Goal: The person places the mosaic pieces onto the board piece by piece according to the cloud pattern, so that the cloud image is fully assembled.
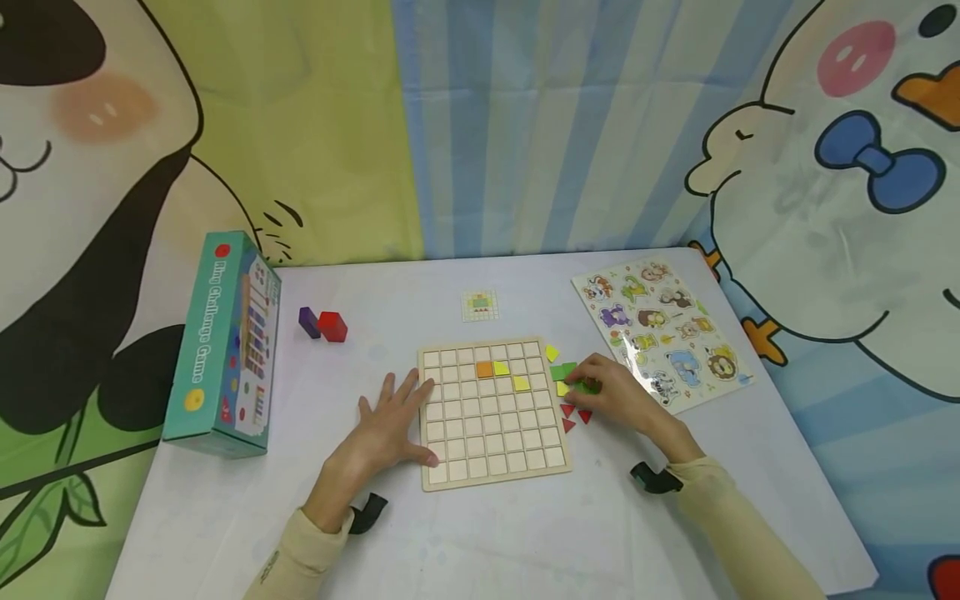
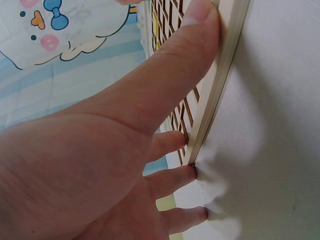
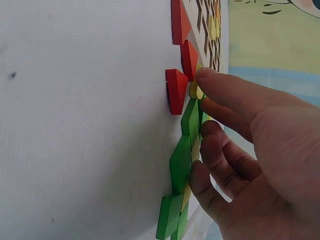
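Note:
A wooden grid board (image 1: pixel 491 467) lies in the middle of the white table. It holds an orange tile (image 1: pixel 484 369) and two yellow tiles (image 1: pixel 501 367) in its upper rows. My left hand (image 1: pixel 390 425) lies flat with straight fingers against the board's left edge. In the left wrist view its thumb (image 2: pixel 200 30) presses on the board's rim (image 2: pixel 220 85). My right hand (image 1: pixel 603 392) rests its fingertips on green pieces (image 1: pixel 564 372) just right of the board. Red triangles (image 3: pixel 177 90) and green pieces (image 3: pixel 181 160) lie under those fingertips (image 3: pixel 205 77).
A teal game box (image 1: pixel 225 342) stands at the left. A purple block (image 1: pixel 308 321) and a red block (image 1: pixel 333 327) sit behind the board, a small pattern card (image 1: pixel 480 305) farther back. An animal peg puzzle (image 1: pixel 660 333) lies at the right.

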Tool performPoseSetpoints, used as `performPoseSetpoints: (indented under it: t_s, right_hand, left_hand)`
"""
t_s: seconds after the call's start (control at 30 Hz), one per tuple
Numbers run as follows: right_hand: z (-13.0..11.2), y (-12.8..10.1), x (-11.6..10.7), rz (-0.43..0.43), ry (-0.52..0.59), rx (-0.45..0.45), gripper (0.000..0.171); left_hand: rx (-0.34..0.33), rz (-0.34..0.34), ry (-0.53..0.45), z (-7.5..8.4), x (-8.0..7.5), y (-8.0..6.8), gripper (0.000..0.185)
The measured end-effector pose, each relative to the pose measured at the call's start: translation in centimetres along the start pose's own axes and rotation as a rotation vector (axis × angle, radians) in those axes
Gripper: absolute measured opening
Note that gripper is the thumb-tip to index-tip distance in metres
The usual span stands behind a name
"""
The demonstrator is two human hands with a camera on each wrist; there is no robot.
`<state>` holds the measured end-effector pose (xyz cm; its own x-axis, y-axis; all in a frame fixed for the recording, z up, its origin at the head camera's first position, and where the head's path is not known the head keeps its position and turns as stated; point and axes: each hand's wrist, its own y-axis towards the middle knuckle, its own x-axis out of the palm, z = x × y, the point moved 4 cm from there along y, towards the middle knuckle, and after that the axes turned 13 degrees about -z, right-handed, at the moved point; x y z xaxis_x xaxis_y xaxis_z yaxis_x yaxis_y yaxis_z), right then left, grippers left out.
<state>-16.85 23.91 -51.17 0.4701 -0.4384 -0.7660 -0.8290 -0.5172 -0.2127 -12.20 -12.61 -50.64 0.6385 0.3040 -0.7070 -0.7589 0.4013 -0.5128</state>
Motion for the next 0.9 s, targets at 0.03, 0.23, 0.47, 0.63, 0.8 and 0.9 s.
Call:
performPoseSetpoints:
  t_s: [0.03, 0.23, 0.47, 0.63, 0.8, 0.9]
  right_hand:
    - [-0.1, 0.1, 0.1, -0.003, -0.006, -0.003, 0.025]
    - [-0.3, 0.3, 0.4, -0.001, -0.05, -0.019, 0.024]
    - [-0.7, 0.5, 0.5, -0.004, -0.074, -0.038, 0.026]
    - [-0.9, 0.7, 0.5, -0.003, -0.075, -0.049, 0.024]
    - [-1.0, 0.9, 0.5, -0.009, -0.059, -0.035, 0.023]
    - [-1.0, 1.1, 0.6, -0.019, -0.054, -0.022, 0.022]
  left_hand:
    - [0.0, 0.0, -0.002, 0.0, 0.0, 0.0, 0.123]
    - [-0.002, -0.001, -0.01, 0.2, -0.1, -0.1, 0.123]
    - [0.002, 0.0, -0.015, 0.3, -0.2, -0.2, 0.123]
    - [0.0, 0.004, -0.001, 0.3, -0.2, -0.2, 0.123]
    - [-0.001, 0.004, 0.008, 0.3, -0.2, -0.2, 0.123]
    - [0.0, 0.003, -0.001, 0.3, -0.2, -0.2, 0.123]
